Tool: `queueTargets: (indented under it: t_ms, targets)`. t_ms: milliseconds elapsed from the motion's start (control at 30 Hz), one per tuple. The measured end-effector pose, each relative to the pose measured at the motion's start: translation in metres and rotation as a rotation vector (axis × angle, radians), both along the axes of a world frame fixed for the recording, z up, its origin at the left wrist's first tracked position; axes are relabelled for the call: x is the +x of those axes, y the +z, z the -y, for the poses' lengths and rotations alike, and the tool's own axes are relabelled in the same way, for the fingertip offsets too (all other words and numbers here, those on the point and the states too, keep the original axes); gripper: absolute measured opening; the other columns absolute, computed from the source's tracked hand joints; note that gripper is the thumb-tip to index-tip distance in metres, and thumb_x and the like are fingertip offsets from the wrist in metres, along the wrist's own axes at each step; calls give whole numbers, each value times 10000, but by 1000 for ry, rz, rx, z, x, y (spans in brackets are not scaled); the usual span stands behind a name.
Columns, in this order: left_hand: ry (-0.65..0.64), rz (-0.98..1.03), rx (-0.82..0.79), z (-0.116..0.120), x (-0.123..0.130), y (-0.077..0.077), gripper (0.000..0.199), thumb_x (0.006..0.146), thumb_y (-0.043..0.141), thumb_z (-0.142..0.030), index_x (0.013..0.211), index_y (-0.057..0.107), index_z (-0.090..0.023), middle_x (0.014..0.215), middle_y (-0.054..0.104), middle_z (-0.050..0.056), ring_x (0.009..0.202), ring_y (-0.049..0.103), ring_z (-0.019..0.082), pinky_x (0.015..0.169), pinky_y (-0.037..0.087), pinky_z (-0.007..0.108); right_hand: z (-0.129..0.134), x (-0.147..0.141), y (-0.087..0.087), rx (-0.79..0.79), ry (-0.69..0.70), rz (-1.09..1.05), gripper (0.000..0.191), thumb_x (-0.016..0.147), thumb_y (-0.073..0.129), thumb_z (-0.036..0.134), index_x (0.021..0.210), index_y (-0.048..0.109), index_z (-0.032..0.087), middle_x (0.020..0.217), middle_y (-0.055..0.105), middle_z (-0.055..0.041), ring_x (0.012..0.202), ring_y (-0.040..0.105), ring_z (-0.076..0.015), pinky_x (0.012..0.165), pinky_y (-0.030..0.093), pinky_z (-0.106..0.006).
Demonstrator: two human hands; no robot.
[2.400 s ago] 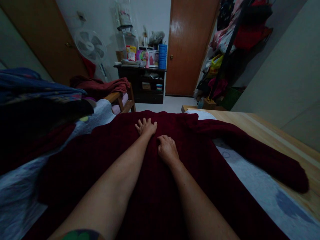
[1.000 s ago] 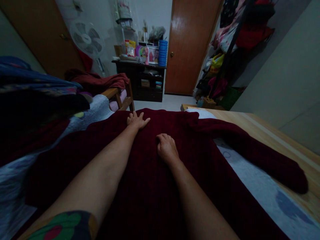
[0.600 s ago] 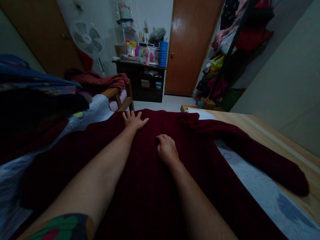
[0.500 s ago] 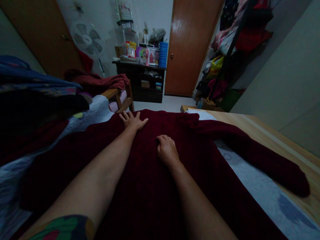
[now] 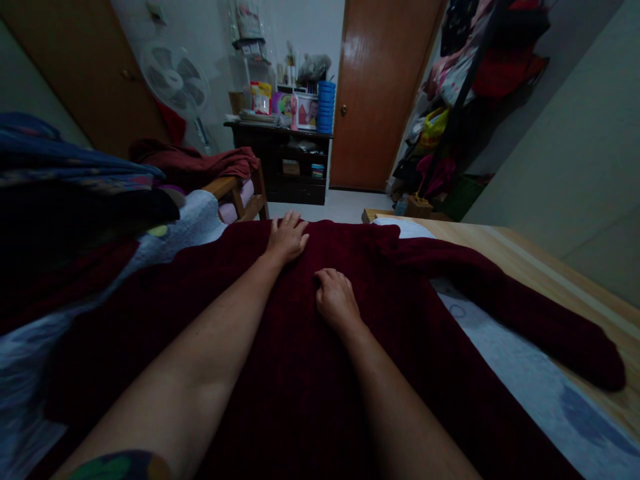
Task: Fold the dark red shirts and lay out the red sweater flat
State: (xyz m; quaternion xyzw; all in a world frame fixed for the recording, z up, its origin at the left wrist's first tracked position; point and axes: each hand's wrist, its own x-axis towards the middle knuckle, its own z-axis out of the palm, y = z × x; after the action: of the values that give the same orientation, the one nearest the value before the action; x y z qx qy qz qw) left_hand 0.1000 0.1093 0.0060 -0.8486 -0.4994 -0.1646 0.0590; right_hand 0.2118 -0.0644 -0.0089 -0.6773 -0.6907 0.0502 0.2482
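Observation:
A dark red long-sleeved garment [image 5: 310, 373] lies spread out over the bed in front of me. One of its sleeves [image 5: 530, 300] stretches out to the right, across the sheet and onto the wooden edge. My left hand [image 5: 289, 239] rests on the cloth near the garment's far edge, palm down, with the fingers stretched and slightly apart. Closer to me and a little to the right, my right hand [image 5: 337, 297] lies on the garment with its fingers curled in. The right fingertips are hidden, so whether they pinch any cloth is unclear.
A pale patterned sheet [image 5: 493, 333] shows beneath the garment, beside a wooden board [image 5: 505, 243]. Piled clothes [image 5: 75, 160] stand at the left. Beyond are a fan [image 5: 175, 77], a dark cabinet [image 5: 280, 163], a door [image 5: 383, 93] and hanging bags [image 5: 505, 73].
My left hand has slid to the right along the garment's far edge, and its fingers are less spread. My right hand has stayed nearly in place.

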Motion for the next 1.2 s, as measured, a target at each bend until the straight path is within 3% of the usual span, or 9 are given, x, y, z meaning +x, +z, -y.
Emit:
queueTargets:
  t_ms: [100, 233, 433, 700, 1000, 1200]
  targets:
    - [-213, -3, -116, 6, 15, -4, 458, 962, 308, -399, 1365, 476, -260, 1539, 347, 24, 1456, 173, 210, 1167, 161, 449, 0, 0, 0, -2, -3, 5, 376, 850, 435, 127, 1179, 600, 204, 1199, 606, -64, 1100, 506, -199, 997, 345, -328]
    - [-279, -46, -260, 5, 24, -19, 502, 948, 340, -482, 1379, 465, -259, 1524, 374, 51, 1440, 225, 247, 1140, 217, 477, -1, 0, 0, -16, -4, 13, 366, 853, 434, 123, 1169, 599, 208, 1195, 605, -70, 1103, 506, -196, 991, 349, -331]
    - [-145, -36, -230, -3, 21, -24, 606, 926, 308, -588, 1429, 413, -267, 1526, 368, 61, 1407, 284, 310, 1126, 228, 468, -1, 0, 0, -21, -10, 17, 384, 850, 438, 122, 1191, 591, 208, 1216, 600, -72, 1117, 501, -198, 988, 352, -339]
    - [-14, 7, -244, -15, 14, -22, 627, 936, 206, -596, 1409, 442, -256, 1488, 425, 72, 1395, 298, 295, 1123, 212, 509, 0, 0, 0, -2, -2, -7, 389, 848, 428, 114, 1184, 600, 207, 1212, 603, -67, 1127, 501, -202, 997, 345, -333]
    - [231, 38, -345, -15, 12, -17, 797, 837, 157, -748, 1447, 398, -294, 1583, 245, 59, 1448, 79, 410, 1107, 36, 674, -1, 0, 0, -1, 3, -11, 396, 849, 425, 113, 1193, 598, 204, 1211, 605, -67, 1131, 499, -197, 1002, 342, -331]
    - [349, 89, -379, -20, 6, -20, 837, 802, 152, -784, 1464, 362, -317, 1602, 178, 46, 1430, 12, 479, 1060, -3, 736, -1, 1, -1, 3, 0, -20, 398, 845, 423, 110, 1187, 602, 203, 1209, 609, -62, 1122, 508, -198, 1003, 347, -327]
